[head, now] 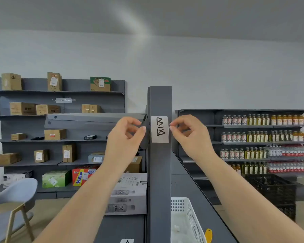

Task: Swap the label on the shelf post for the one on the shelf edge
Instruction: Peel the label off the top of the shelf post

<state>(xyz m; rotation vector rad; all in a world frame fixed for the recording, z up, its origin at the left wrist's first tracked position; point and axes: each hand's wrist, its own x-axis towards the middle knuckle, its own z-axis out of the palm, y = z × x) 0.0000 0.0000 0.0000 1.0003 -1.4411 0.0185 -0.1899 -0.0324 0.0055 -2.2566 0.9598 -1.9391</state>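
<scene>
The head camera looks straight ahead at the grey shelf post [159, 172], close up (shelving behind).

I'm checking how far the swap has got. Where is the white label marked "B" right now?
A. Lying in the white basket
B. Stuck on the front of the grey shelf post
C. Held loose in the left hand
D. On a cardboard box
B: the label sits flat on the shelf post, with the left hand and right hand at its side edges.
</scene>
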